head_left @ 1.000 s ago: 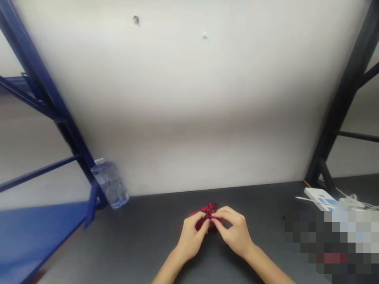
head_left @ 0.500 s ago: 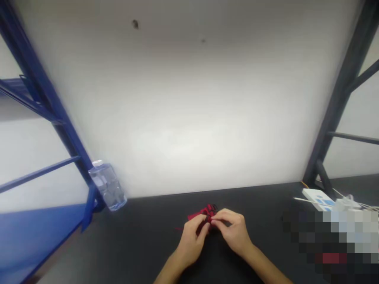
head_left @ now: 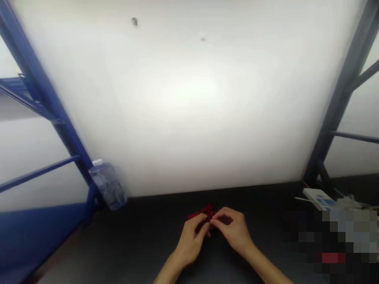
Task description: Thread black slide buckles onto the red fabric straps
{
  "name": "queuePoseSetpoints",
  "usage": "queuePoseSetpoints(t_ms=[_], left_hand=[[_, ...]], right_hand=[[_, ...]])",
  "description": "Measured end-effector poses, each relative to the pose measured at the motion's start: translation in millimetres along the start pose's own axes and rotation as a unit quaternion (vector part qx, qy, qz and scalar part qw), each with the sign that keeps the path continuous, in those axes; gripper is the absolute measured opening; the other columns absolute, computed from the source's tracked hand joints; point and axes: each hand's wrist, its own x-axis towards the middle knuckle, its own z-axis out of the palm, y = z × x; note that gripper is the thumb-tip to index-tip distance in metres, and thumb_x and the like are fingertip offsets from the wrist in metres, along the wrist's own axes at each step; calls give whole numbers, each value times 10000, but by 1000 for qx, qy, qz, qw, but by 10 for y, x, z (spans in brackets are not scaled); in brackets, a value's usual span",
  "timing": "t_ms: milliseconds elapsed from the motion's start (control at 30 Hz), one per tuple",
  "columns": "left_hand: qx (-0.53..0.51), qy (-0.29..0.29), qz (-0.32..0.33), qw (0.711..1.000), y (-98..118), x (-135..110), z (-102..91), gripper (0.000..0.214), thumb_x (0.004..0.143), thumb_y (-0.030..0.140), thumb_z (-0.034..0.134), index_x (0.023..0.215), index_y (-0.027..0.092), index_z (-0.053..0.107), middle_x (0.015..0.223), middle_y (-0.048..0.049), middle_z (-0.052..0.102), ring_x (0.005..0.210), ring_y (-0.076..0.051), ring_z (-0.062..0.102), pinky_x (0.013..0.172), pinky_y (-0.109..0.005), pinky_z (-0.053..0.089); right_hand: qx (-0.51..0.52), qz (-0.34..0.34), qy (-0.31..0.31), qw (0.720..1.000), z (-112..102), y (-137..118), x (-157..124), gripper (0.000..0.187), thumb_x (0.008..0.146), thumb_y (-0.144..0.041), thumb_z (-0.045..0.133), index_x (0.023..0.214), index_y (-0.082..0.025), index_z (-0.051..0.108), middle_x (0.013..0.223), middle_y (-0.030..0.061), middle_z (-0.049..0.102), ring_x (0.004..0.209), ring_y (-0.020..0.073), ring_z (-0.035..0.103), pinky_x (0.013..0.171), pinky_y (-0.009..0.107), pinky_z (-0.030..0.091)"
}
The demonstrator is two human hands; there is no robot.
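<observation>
A small red and black thing [head_left: 204, 213], soft-looking and partly covered by my fingers, lies on the dark table [head_left: 148, 244] near its back edge. My left hand [head_left: 191, 238] pinches it from the left with curled fingers. My right hand [head_left: 233, 230] pinches it from the right, thumb and fingertips pressed together at its top. The two hands meet over it. What exactly it is stays too small and blurred to tell.
A clear plastic water bottle [head_left: 107, 185] stands at the back left against a blue shelf post [head_left: 50, 106]. A white power strip [head_left: 319, 197] with cables lies at the right, by a dark post [head_left: 340, 106]. A white wall [head_left: 189, 98] closes the back.
The hands have stayed on the red thing, with the fingers shifting slightly closer together. The picture has brightened on the wall and darkened on the table.
</observation>
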Motion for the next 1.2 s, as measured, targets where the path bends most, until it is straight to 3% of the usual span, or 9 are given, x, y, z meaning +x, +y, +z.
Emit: queuePoseSetpoints(t_ms=[100,233,333,500,667,767,867,967,1200], left_hand=[[-58,-17,-11,998,-19,18,-19,246,930,347,514,859,159,656,744,-25,623,700,-164,563,693,-256,427],[-182,-59,-35,981,-116,55,-65,261,863,384,611,864,133,683,808,-56,643,771,-189,577,739,-280,442],[-214,-77,-60,972,-207,58,-95,255,794,378,694,841,128,701,780,-43,630,718,-165,545,690,-262,415],[-214,-80,-76,971,-236,36,-117,255,731,371,749,825,137,713,732,-18,609,627,-129,485,607,-240,373],[-238,-70,-50,968,-167,71,-183,264,778,381,714,866,132,725,853,-74,677,806,-203,588,791,-311,432],[-272,-94,-71,955,-161,90,-223,283,783,389,709,869,119,718,843,-93,694,794,-216,615,787,-327,449],[-285,-108,-86,949,-167,89,-243,290,782,394,707,820,106,709,797,-101,695,746,-212,624,746,-319,460],[-274,-92,-93,953,-174,78,-254,279,775,386,713,795,107,701,767,-94,686,730,-210,628,737,-314,463],[-276,-72,-114,952,-288,70,-300,256,763,358,725,772,108,672,739,-75,670,702,-187,614,697,-284,453]], right_hand=[[12,13,6,1000,-9,-3,19,144,691,-212,767,763,-188,645,729,0,611,620,150,565,577,261,489],[41,-4,-77,996,-67,-61,52,207,739,-266,731,930,-214,672,930,30,574,751,159,569,630,261,512],[56,-11,-120,991,-100,-96,59,121,844,-319,630,857,-210,679,957,42,539,820,167,574,687,269,509],[115,0,-145,983,-84,-45,65,243,846,-385,641,719,-191,568,883,26,527,801,172,552,691,278,492],[296,100,-134,940,-88,-31,82,333,894,-530,529,840,-202,544,902,43,597,779,184,595,711,331,517],[361,140,-134,912,-105,-54,85,403,915,-593,423,896,-207,533,1023,91,638,809,206,627,672,337,523],[329,136,-121,927,-112,-42,90,310,843,-500,614,902,-208,530,979,74,668,730,174,618,599,274,490],[258,117,-107,953,-105,-3,102,335,712,-366,778,883,-203,539,908,37,678,685,154,606,591,257,483],[218,126,-97,963,-119,78,133,306,723,-360,755,886,-174,575,862,40,680,573,127,582,558,269,485]])
